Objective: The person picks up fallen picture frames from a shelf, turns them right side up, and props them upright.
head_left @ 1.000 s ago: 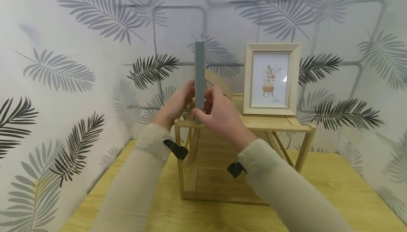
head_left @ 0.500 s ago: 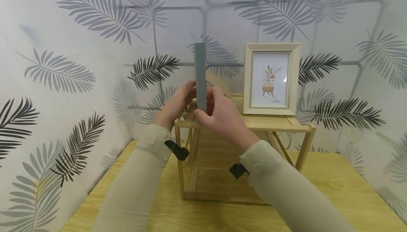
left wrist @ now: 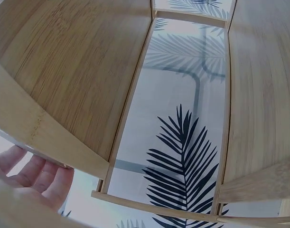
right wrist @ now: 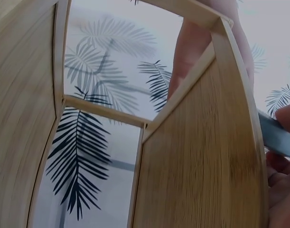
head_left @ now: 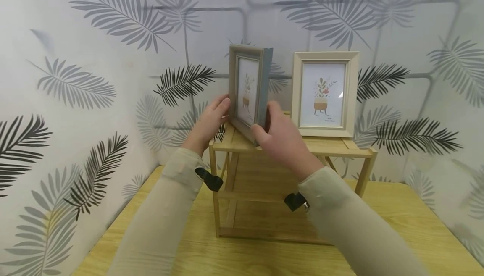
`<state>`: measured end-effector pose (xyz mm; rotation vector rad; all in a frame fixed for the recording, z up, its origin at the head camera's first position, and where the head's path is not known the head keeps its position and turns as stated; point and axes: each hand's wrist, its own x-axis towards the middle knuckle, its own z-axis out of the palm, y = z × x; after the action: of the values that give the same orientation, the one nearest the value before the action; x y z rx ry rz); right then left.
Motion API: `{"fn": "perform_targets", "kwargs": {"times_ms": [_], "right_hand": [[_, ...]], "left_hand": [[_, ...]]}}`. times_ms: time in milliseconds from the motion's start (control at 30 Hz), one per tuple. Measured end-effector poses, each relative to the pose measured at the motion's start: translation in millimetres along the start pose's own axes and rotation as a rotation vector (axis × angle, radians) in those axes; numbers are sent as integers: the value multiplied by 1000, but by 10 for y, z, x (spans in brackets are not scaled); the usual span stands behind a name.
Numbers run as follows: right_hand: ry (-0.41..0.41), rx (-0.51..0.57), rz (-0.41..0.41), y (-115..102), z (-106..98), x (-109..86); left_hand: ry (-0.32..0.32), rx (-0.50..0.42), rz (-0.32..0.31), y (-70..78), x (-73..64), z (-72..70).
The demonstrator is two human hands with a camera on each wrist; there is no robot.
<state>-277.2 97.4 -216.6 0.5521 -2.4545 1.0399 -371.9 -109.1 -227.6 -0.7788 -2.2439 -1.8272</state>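
Note:
A picture frame (head_left: 248, 87) with a grey-blue outer edge stands turned at an angle on the top of a wooden shelf (head_left: 321, 146), its plant print facing left and toward me. My right hand (head_left: 289, 141) grips its right edge, thumb in front and fingers behind. The right wrist view shows that thumb (right wrist: 288, 118) and the fingers on either side of the grey-blue edge (right wrist: 277, 135). At the left edge, my left hand (head_left: 208, 124) holds the frame, with part of the fingers hidden. In the left wrist view its fingers (left wrist: 40, 178) show by a shelf board (left wrist: 50, 133).
A cream picture frame (head_left: 325, 131) with a similar plant print stands upright on the shelf's right half. Under the shelf lies a yellow wood-grain table (head_left: 257, 259). Leaf-patterned wall covering (head_left: 132, 70) closes off the back and sides.
The held frame has turned from edge-on to showing its printed front. Its right edge and my right hand have moved right; my left hand has stayed nearly in place.

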Motion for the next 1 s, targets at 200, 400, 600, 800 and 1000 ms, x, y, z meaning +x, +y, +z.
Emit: {"fn": "perform_targets", "kwargs": {"times_ms": [200,400,600,800,1000], "right_hand": [[-15,-50,41,140,-94,28],[-3,-90,53,236,-182,59],[38,-154,53,274,-214,57],[87,-205,40,317,-242,34],[117,-223,22,326,-269,8]], "left_hand": [[36,62,-47,-5,-19,-5],[59,116,-63,1,3,9],[65,136,-61,1,2,-17],[68,185,-51,41,-27,-33],[73,210,-37,78,-54,-38]]}}
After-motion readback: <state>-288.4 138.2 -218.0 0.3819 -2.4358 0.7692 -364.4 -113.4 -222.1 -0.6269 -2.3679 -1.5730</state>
